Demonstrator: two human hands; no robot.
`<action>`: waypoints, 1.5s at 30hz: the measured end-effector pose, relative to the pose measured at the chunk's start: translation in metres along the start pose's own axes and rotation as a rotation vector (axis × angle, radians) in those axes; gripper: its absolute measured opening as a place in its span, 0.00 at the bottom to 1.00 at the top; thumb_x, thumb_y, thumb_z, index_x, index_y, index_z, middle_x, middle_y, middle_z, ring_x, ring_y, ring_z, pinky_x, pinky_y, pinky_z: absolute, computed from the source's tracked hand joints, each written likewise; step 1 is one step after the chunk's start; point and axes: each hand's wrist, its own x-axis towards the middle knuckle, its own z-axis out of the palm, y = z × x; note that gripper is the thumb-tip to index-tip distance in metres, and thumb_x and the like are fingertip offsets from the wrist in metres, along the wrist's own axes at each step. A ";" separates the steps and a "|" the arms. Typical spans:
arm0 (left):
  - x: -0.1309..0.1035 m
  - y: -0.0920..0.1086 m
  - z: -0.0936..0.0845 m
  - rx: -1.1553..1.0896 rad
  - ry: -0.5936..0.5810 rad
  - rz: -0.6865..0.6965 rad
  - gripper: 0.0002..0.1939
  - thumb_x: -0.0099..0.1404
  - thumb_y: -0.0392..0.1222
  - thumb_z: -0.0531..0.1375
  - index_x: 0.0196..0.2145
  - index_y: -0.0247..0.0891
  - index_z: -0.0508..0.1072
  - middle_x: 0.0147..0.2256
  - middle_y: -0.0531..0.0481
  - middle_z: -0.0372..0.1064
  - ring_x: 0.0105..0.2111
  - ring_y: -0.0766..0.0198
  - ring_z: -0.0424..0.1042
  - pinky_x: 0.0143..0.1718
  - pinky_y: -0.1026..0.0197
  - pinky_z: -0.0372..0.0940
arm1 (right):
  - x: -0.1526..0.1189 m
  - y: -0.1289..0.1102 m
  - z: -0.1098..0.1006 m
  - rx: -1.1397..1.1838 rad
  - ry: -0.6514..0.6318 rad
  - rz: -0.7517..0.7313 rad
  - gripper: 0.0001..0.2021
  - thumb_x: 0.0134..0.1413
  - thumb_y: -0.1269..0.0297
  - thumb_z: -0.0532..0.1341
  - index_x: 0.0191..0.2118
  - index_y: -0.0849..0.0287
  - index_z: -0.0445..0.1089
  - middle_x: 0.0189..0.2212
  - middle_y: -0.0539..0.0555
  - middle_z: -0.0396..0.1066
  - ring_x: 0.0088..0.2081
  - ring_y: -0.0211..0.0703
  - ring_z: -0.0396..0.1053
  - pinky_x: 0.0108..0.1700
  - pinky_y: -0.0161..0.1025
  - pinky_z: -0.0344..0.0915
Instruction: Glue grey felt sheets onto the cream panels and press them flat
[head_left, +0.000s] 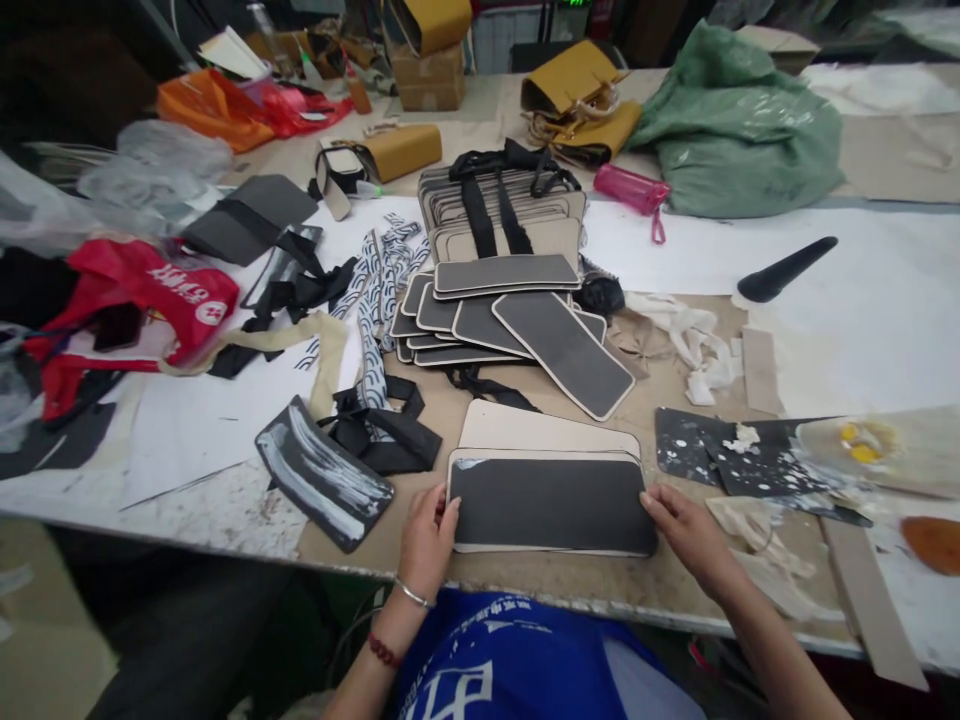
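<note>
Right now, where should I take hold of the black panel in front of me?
Grip the black panel by its short rounded ends, from either side, where the left hand and right hand already rest. It lies flat and long, so end grips likely keep it level.
</note>
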 end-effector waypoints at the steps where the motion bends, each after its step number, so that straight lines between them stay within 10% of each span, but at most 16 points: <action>1: -0.002 0.000 0.002 0.014 0.020 0.032 0.14 0.59 0.44 0.52 0.40 0.36 0.70 0.34 0.44 0.66 0.34 0.59 0.67 0.37 0.54 0.66 | 0.000 0.001 0.001 -0.011 0.002 -0.006 0.17 0.45 0.46 0.51 0.21 0.55 0.58 0.19 0.50 0.61 0.25 0.42 0.60 0.28 0.38 0.59; 8: -0.009 0.001 0.009 0.066 0.108 0.111 0.14 0.61 0.39 0.50 0.42 0.35 0.69 0.36 0.42 0.63 0.40 0.57 0.64 0.44 0.50 0.63 | 0.004 0.006 0.006 -0.075 0.031 -0.031 0.17 0.44 0.46 0.51 0.20 0.54 0.58 0.17 0.49 0.60 0.23 0.42 0.60 0.28 0.39 0.59; 26: 0.007 -0.005 0.013 -0.196 0.049 -0.222 0.20 0.53 0.51 0.56 0.38 0.34 0.67 0.36 0.45 0.61 0.34 0.61 0.66 0.41 0.53 0.65 | 0.002 0.013 0.016 -0.102 0.090 -0.051 0.16 0.48 0.47 0.49 0.23 0.55 0.57 0.18 0.49 0.60 0.23 0.41 0.59 0.29 0.39 0.56; 45: -0.010 -0.020 0.029 0.176 0.241 0.233 0.13 0.62 0.46 0.52 0.40 0.34 0.66 0.34 0.44 0.62 0.37 0.56 0.63 0.39 0.51 0.63 | 0.003 0.008 0.015 -0.118 0.102 -0.044 0.16 0.46 0.47 0.49 0.23 0.55 0.59 0.19 0.50 0.62 0.24 0.42 0.60 0.29 0.39 0.58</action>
